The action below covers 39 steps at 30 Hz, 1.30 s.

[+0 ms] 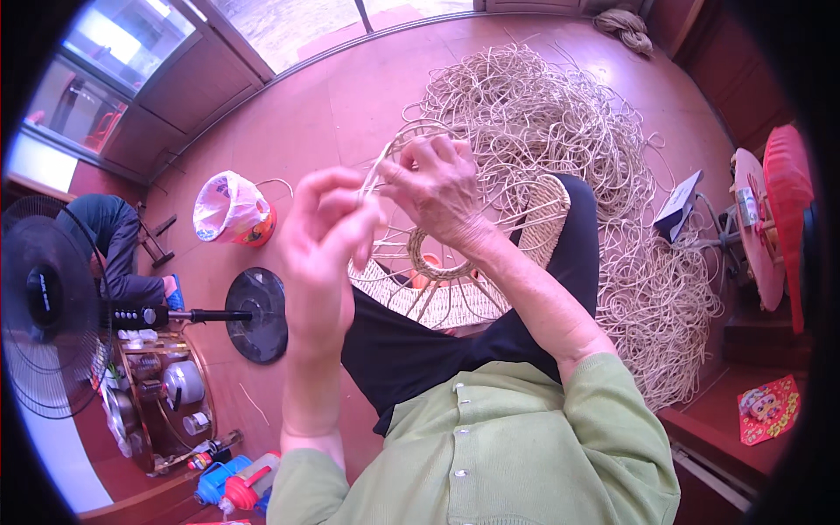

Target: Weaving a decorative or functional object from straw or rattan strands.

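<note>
On my lap rests a piece of woven straw work [455, 306], a wide plaited band around a small central ring [418, 252] with cords spreading from it like spokes. Above its left part, my left hand [328, 227], slightly blurred, pinches a pale straw cord [378, 168] between thumb and fingers. My right hand [436, 182] is closed on the same cord, knuckles up, close beside the left. The cord loops up between both hands. My hands and right forearm cover part of the woven piece.
A large tangled heap of straw cord [551, 114] spreads over the floor ahead and right. At left stand a lined bin [229, 210], a fan [48, 297] with a round black base [255, 315], and a seated person [122, 236]. A red chair [783, 227] stands far right.
</note>
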### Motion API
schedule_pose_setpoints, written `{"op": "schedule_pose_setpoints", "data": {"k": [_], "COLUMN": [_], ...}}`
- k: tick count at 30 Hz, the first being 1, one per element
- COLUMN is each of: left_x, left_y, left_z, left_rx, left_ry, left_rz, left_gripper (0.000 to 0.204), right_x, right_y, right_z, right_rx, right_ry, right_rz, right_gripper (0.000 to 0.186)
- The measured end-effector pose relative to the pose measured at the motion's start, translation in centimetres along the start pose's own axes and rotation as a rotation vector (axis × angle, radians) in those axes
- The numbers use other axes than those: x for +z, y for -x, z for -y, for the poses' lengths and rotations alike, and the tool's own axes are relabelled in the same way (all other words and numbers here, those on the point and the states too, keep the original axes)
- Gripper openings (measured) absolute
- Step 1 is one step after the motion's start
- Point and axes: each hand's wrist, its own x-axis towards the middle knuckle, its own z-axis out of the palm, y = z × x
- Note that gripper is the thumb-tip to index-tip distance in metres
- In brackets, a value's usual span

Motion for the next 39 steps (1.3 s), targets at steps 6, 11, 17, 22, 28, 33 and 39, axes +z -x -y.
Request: {"op": "schedule_pose_setpoints", "data": {"k": [6, 11, 17, 22, 28, 33, 39], "left_x": [-0.1, -3.2, -3.9, -1.4, -0.5, -4.2, -6.2], "left_y": [7.2, -2.4, -9.4, -8.7, -8.7, -10.3, -11.3], "left_z": [-5.8, -2.0, 9.7, 10.0, 11.1, 10.2, 9.6], "left_rx": [0.565, 0.279, -0.026, 0.061, 0.236, -0.212, -0.316], "left_ry": [0.307, -0.206, -0.129, -0.204, -0.453, -0.06, 0.607], "left_rz": [0.208, -0.225, 0.143, -0.034, -0.311, -0.094, -0.278], "left_gripper": [0.062, 0.053, 0.053, 0.042, 0.044, 0.039, 0.022], "right_x": [0.2, -1.7, -4.6, -4.2, -2.0, -1.2, -1.3], "right_y": [-0.2, -0.8, -0.6, -1.5, -0.6, -0.4, 0.4], "right_z": [0.2, 0.5, -0.9, -1.1, 1.2, 1.0, 0.5], "right_rx": [-0.005, 0.231, 0.716, 0.605, 0.135, 0.126, 0.335], "right_ry": [-0.044, -0.307, -0.704, -0.756, -0.211, -0.272, -0.59], "right_rz": [0.029, 0.065, 0.189, 0.104, 0.262, 0.331, 0.272], "right_gripper": [0.014, 0.014, 0.017, 0.019, 0.047, 0.06, 0.054]}}
